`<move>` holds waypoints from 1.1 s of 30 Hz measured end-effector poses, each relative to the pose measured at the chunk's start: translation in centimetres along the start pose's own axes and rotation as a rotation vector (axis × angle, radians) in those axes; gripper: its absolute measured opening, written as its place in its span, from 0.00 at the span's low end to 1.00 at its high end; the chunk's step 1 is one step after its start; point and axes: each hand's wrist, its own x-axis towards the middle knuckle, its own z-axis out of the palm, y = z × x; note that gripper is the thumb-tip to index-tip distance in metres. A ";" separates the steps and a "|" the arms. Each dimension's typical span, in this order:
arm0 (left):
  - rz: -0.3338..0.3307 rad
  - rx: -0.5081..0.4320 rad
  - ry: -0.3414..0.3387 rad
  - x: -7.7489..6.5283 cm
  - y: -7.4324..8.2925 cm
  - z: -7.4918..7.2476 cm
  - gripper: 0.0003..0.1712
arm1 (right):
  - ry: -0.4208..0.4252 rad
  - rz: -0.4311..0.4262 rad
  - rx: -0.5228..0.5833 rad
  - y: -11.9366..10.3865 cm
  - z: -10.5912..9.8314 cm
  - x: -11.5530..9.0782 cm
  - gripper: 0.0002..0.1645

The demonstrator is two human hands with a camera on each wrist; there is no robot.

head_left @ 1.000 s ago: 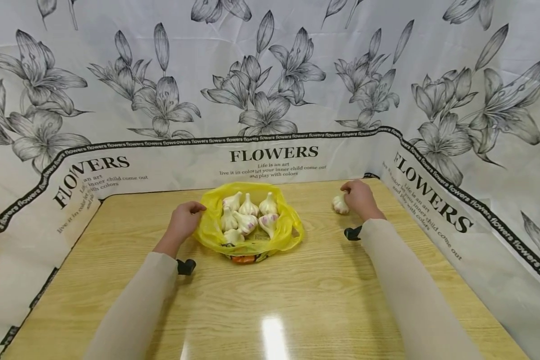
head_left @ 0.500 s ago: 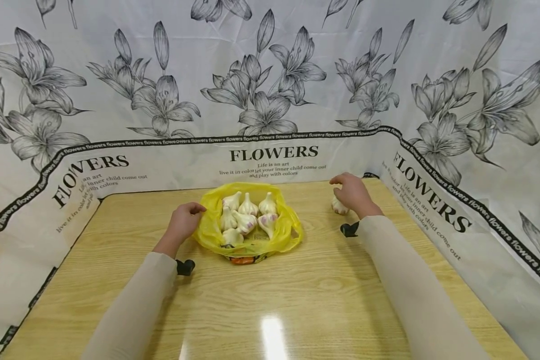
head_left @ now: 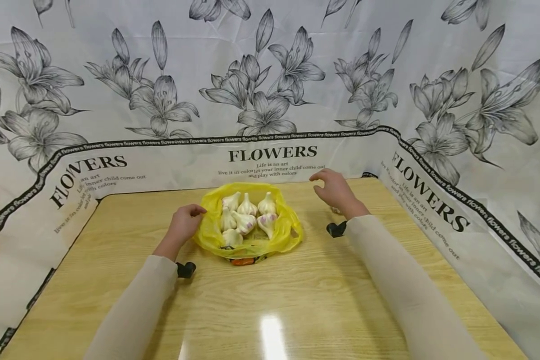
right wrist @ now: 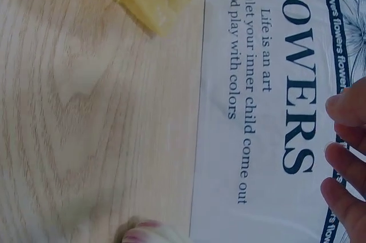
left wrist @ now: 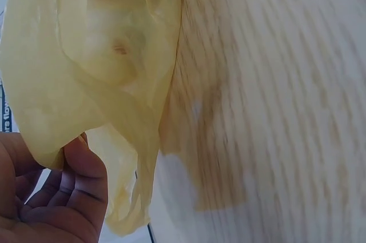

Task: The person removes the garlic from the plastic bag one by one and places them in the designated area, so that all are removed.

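From the head, the yellow bag (head_left: 292, 222) sits on the table (head_left: 324, 295) near the middle of the far edge, its wide mouth running roughly parallel to this edge. Several garlic bulbs (head_left: 246, 206) lie inside. The left hand (head_left: 183, 224) is at the bag's left rim. The right hand (head_left: 335, 192) is apart from the bag, toward the far right corner; one lone bulb (head_left: 336, 210), mostly hidden, shows just beside its wrist. In my judgement, the important relation is sideways: the bag lies to the left of the right hand, which is much nearer to the lone bulb than the left hand is.

In the left wrist view, thumb and forefinger pinch the thin bag rim.

In the right wrist view, the fingers are loosely spread and hold nothing. The bag shows at the top, the lone bulb at the bottom, neither touching the fingers.
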 end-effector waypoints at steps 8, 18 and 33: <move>-0.043 0.025 0.028 -1.6 -0.9 -2.1 0.17 | -0.006 -0.169 -0.012 -5.2 1.1 1.3 0.17; 0.036 0.044 -0.024 -1.3 0.1 -0.6 0.16 | 0.021 -0.253 -0.061 -7.0 0.8 -0.9 0.16; 0.029 0.037 -0.009 -1.0 0.3 -0.1 0.14 | -0.095 -0.324 -0.105 -10.9 2.6 -0.9 0.16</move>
